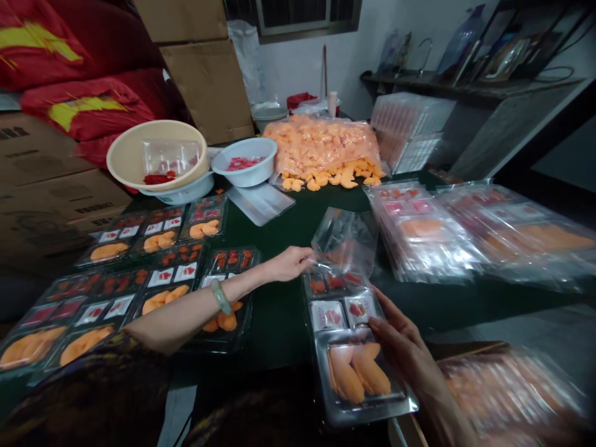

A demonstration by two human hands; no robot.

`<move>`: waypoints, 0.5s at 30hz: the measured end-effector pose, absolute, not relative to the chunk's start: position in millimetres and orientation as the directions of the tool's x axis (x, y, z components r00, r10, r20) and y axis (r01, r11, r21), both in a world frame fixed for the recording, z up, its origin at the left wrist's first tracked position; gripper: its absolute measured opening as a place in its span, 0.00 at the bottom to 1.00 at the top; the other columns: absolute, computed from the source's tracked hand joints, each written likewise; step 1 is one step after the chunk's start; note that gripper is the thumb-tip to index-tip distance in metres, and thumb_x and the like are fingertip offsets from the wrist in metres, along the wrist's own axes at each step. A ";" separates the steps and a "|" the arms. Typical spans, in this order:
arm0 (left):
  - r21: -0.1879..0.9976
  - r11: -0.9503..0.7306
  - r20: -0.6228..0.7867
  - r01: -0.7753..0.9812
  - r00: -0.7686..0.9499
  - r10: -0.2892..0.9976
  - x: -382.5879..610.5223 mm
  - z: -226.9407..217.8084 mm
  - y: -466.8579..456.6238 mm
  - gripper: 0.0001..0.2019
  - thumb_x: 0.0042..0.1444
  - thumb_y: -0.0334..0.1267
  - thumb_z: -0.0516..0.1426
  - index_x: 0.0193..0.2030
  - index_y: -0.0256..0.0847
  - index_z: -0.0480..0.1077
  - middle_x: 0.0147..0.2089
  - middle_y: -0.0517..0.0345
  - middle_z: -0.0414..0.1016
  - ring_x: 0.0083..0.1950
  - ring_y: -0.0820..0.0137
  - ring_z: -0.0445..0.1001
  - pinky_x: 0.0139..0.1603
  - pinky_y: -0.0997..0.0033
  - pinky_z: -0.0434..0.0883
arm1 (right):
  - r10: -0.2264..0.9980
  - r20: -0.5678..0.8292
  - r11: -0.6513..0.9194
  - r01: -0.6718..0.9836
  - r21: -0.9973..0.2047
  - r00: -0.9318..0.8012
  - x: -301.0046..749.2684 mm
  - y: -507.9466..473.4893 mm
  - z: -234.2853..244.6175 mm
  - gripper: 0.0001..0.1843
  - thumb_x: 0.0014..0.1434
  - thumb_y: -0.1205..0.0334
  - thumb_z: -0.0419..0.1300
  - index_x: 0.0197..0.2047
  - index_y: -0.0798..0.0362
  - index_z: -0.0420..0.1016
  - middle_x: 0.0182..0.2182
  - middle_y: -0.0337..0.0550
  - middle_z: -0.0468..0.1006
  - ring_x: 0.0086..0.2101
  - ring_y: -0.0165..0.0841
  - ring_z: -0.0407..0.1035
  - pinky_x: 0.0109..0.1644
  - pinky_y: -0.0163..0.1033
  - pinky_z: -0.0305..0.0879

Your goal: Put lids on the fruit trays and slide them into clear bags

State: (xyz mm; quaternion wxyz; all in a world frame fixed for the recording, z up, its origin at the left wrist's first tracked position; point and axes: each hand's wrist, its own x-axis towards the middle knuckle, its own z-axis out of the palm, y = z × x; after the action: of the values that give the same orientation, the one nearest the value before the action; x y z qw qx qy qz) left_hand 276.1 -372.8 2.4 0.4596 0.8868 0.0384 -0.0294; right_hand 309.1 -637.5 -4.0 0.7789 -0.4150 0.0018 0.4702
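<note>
My right hand (405, 338) grips the right edge of a clear plastic tray (321, 357), tilted at the table's front edge. In its compartments are dark red pieces (335, 282), two white printed sachets (328, 315) and orange folded pieces (367, 369). At the tray's far end spreads a clear plastic bag (347, 239). My left hand (291, 263), with a green bangle (220, 297) on the wrist, pinches the bag's left edge. How far the tray sits inside the bag I cannot tell.
Filled trays (161, 273) stand in rows on the left. Stacks of bagged trays (423, 233) lie on the right, above a box (512, 385) of more packs. Behind are a cream basin (121, 152), a white basin (249, 177) and a big bag (326, 146) of orange pieces.
</note>
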 end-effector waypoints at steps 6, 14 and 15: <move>0.874 -0.424 -0.123 0.235 0.954 0.275 262.7 -3.3 -385.2 0.14 0.55 0.43 0.53 0.22 0.36 0.63 0.20 0.63 0.62 0.21 0.78 0.60 0.23 0.78 0.58 | 0.691 -0.420 0.235 -0.733 -0.638 0.588 302.6 -639.1 -7.0 0.41 0.49 0.63 0.66 0.63 0.43 0.54 0.32 0.41 0.79 0.26 0.31 0.72 0.31 0.35 0.66; 0.939 -0.197 -0.255 0.281 0.956 0.147 258.0 10.0 -384.1 0.08 0.54 0.35 0.53 0.27 0.35 0.64 0.24 0.62 0.66 0.23 0.78 0.63 0.25 0.77 0.63 | 0.664 -0.450 0.245 -0.742 -0.623 0.597 294.8 -636.0 -3.6 0.41 0.49 0.63 0.65 0.64 0.41 0.54 0.37 0.43 0.79 0.32 0.36 0.74 0.35 0.41 0.69; 0.907 -0.327 -0.212 0.265 0.959 0.190 257.9 10.2 -384.7 0.09 0.55 0.34 0.51 0.25 0.35 0.64 0.23 0.63 0.64 0.23 0.78 0.62 0.26 0.78 0.62 | 0.645 -0.456 0.245 -0.732 -0.636 0.613 295.1 -634.5 -3.8 0.41 0.49 0.62 0.65 0.64 0.42 0.53 0.37 0.43 0.79 0.33 0.37 0.74 0.36 0.42 0.69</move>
State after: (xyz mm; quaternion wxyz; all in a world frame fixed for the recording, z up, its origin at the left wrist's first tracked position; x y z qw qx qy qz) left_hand 257.9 -384.7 10.2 0.5632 0.8138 0.1397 -0.0334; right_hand 295.1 -634.5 -3.8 0.7874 -0.4318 0.0502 0.4371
